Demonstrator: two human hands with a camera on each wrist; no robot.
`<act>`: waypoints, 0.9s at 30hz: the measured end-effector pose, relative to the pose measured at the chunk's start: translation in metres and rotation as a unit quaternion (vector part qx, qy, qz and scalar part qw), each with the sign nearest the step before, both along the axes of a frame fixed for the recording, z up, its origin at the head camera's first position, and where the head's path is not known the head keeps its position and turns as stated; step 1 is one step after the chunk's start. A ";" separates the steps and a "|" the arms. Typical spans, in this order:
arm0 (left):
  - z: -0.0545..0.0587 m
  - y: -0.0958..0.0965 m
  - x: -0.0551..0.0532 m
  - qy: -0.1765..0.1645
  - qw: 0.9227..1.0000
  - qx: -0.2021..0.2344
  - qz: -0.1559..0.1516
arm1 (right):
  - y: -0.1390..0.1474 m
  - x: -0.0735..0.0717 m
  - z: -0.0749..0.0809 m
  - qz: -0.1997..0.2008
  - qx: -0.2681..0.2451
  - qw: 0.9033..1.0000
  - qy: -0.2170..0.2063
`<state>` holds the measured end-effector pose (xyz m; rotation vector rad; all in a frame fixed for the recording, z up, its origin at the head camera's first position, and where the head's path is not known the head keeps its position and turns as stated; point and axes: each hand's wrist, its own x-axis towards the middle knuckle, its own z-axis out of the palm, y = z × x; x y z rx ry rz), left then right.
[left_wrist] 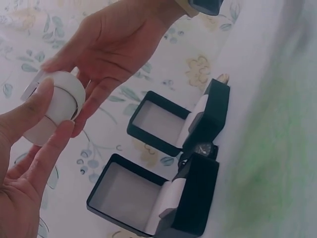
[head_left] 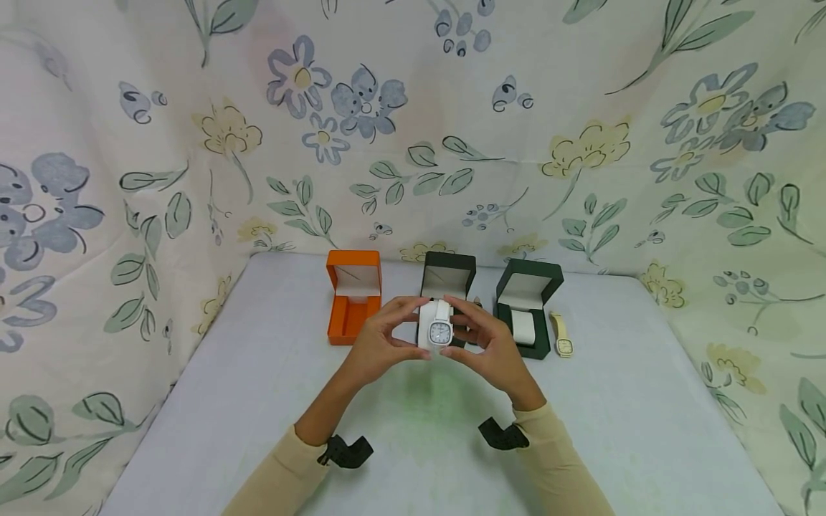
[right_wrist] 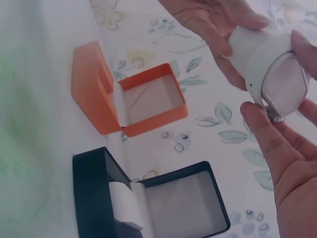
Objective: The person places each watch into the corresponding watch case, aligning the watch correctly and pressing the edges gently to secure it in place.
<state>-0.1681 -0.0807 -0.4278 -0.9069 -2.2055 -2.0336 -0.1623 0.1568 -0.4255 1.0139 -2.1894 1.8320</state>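
Observation:
Both hands hold up a white wristwatch with a squarish face, its strap around a white watch cushion. My left hand pinches the cushion at its left end, thumb below and fingers above. On the other side my right hand grips the watch near its case between thumb and fingers. In the right wrist view the right fingertips lie at the watch's edge. Behind the hands stands an open dark green watch box with a white cushion inside, seen in the left wrist view.
An open orange box, with no cushion showing, stands at the left. Another open green box with a white cushion stands at the right. A dark watch lies between the green boxes; a gold watch lies farther right.

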 end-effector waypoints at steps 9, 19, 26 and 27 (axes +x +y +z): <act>0.000 0.002 0.001 0.012 1.000 0.000 0.000 | -0.003 0.001 -0.002 -0.005 -0.017 0.999 -0.032; 0.000 0.002 0.003 0.020 1.000 -0.006 0.001 | -0.009 0.002 -0.001 -0.006 -0.023 0.998 -0.053; 0.000 0.001 0.002 0.026 1.000 -0.005 -0.005 | -0.009 0.002 -0.001 0.000 -0.027 0.998 -0.063; 0.000 0.001 0.002 0.026 1.000 -0.005 -0.005 | -0.009 0.001 -0.002 0.004 -0.029 0.997 -0.065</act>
